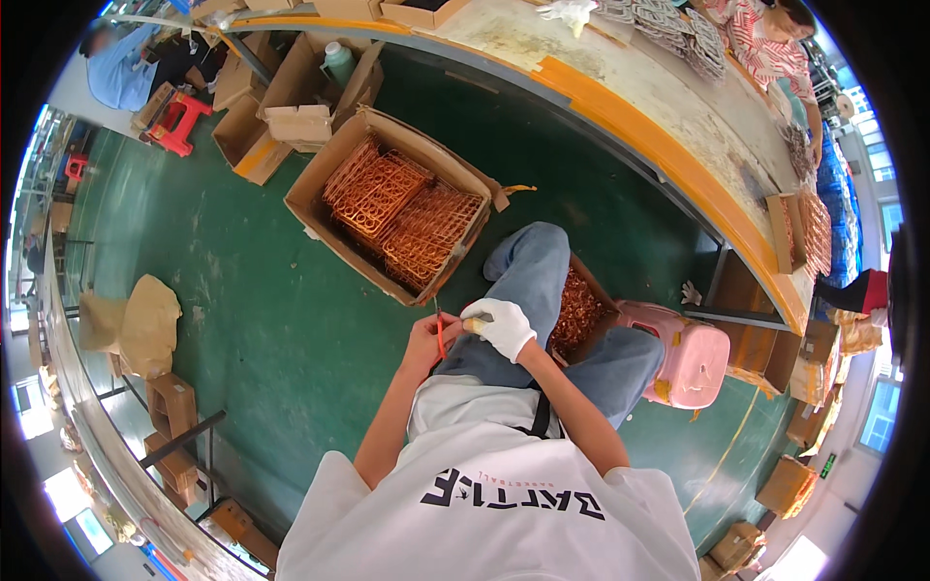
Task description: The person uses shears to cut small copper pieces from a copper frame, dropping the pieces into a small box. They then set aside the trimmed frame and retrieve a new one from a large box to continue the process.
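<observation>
Over my lap, my two hands meet close together. My bare left hand (420, 346) is closed around a slim red-orange tool (440, 335), with a thin pale tip sticking up from it toward the box; its exact kind is too small to tell. My right hand (500, 329) wears a white glove with the fingertips bare. Its thumb and fingers are pinched together beside the left fingertips, and what lies in the pinch is hidden. Just beyond them stands an open cardboard box (320, 179) filled with stacked copper-coloured bent wire frames (407, 208).
Between my legs sits a box of loose copper-coloured pieces (578, 308). A pink plastic stool (690, 363) is at the right. A long workbench (620, 107) curves overhead, with a person in stripes (765, 48) behind it. Cartons (291, 121) and a red stool (179, 121) stand far left.
</observation>
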A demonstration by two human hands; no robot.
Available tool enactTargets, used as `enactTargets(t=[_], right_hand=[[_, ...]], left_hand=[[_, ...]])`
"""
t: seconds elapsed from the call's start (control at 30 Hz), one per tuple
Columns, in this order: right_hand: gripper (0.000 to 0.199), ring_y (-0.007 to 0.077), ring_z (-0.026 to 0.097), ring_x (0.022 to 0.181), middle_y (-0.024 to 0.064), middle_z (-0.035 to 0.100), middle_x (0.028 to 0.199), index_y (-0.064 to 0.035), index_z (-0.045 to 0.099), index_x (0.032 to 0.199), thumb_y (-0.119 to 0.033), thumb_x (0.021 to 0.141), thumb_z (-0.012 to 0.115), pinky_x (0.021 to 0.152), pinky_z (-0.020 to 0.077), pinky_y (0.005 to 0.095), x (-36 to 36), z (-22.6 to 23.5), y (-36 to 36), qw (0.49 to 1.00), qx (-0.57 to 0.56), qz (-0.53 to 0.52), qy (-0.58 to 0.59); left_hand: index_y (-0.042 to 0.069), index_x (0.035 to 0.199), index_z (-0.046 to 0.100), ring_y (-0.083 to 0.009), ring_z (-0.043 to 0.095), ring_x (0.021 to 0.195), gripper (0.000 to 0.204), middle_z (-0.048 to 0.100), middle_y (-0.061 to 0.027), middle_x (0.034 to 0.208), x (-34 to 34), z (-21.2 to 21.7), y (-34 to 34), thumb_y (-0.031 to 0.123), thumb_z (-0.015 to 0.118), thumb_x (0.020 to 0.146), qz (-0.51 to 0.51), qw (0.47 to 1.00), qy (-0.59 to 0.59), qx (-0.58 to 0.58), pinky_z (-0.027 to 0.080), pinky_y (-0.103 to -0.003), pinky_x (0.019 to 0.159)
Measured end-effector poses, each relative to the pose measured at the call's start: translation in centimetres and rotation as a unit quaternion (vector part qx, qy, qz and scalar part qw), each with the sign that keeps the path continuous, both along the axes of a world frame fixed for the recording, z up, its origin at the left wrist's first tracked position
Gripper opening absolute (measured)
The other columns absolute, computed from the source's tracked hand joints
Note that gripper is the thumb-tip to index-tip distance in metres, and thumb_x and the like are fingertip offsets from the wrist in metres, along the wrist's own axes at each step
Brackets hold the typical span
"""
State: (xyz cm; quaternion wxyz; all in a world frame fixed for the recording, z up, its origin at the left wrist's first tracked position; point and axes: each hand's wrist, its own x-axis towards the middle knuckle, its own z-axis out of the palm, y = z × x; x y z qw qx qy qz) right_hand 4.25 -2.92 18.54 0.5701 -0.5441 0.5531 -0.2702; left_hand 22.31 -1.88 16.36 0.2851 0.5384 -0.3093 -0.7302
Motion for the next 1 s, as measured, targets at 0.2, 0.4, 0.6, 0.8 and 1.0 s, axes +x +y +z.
enactTargets(t=[0.2,0.4,0.6,0.8,1.0], right_hand=[[0.015,0.0132,0.063,0.066,0.0085,0.067,0.077,0.0003,0.068,0.093,-0.005,0.08,0.064,0.06,0.0512,0.0249,0.6,-0.5,0.9,0.992,0.099,-0.052,-0.061],[0.022,0.0127,0.063,0.066,0.0084,0.068,0.082,0.0001,0.066,0.1,-0.011,0.082,0.059,0.06,0.0521,0.0259,1.5,-1.8,-0.6,0.982,0.156,-0.04,-0.1],[0.024,0.0163,0.062,0.08,0.0097,0.062,0.094,0.0038,0.059,0.109,-0.004,0.086,0.054,0.071,0.0539,0.0277,1.1,-4.2,-2.4,0.936,0.249,-0.051,-0.244],[0.03,0.016,0.061,0.078,0.0099,0.063,0.1,0.0025,0.058,0.114,-0.008,0.086,0.058,0.074,0.0522,0.0283,3.5,-4.4,-2.5,0.959,0.186,0.006,-0.215],[0.026,0.0165,0.064,0.075,0.0112,0.066,0.092,-0.0016,0.063,0.106,-0.009,0.081,0.061,0.069,0.0504,0.0266,5.2,-5.1,-2.3,0.972,0.138,0.11,-0.155]], left_hand=[[0.0,0.088,0.066,-0.004,0.048,0.058,0.016,0.06,0.0011,0.069,0.0,-1.6,0.8,0.015,0.068,0.083,0.004,0.997,-0.064,-0.04,0.037,-0.019,0.051],[-0.001,0.085,0.068,-0.0042,0.05,0.059,0.016,0.063,-0.0009,0.071,2.2,-4.3,2.1,0.013,0.07,0.079,0.065,0.988,-0.138,-0.018,0.04,-0.02,0.052],[0.001,0.094,0.068,-0.0048,0.045,0.053,0.023,0.064,-0.0012,0.076,6.4,-6.3,2.8,0.018,0.072,0.079,0.083,0.977,-0.193,0.029,0.034,-0.02,0.047],[0.001,0.101,0.067,-0.0029,0.041,0.051,0.027,0.066,-0.0008,0.08,6.5,-3.4,1.4,0.018,0.07,0.08,0.074,0.986,-0.147,0.02,0.031,-0.018,0.045],[-0.001,0.103,0.066,-0.0027,0.048,0.053,0.028,0.067,-0.0017,0.08,5.1,-2.1,1.5,0.016,0.069,0.082,0.062,0.995,-0.072,0.021,0.034,-0.018,0.047]])
